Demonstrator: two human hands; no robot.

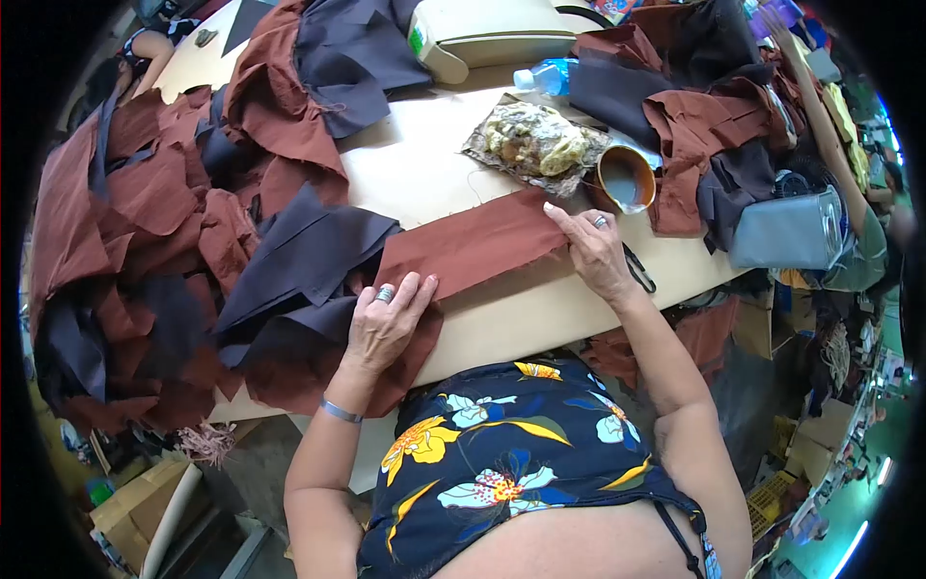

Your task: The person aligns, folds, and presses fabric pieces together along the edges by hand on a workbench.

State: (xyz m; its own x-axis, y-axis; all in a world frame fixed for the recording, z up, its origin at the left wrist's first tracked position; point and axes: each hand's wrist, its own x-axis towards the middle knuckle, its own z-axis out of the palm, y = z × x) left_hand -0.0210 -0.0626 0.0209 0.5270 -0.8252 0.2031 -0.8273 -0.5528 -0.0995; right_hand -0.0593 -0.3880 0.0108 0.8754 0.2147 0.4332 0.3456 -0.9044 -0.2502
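Observation:
A strip of reddish-brown cloth (473,241) lies stretched across the table between my hands. My left hand (386,323), ringed, closes on the strip's lower left corner, its fingers pressed together on top. At the right end, my right hand (596,251) holds the edge between fingers, the index finger pointing along it; its thumb is hidden. Black cloth pieces (309,246) lie left of the strip. Just beyond my right hand stand a brown cup (604,179) with greyish content and a board (477,150) heaped with yellowish paste. Black-handled scissors (639,268) lie partly hidden by my right wrist.
A big heap of reddish-brown and black cloth (145,212) covers the table's left side. More cloth (709,125) lies at the right, near a grey-blue container (789,232). A plastic bottle (548,77) and a cream case (492,34) are at the back. Another person's arm (820,106) reaches in at the right.

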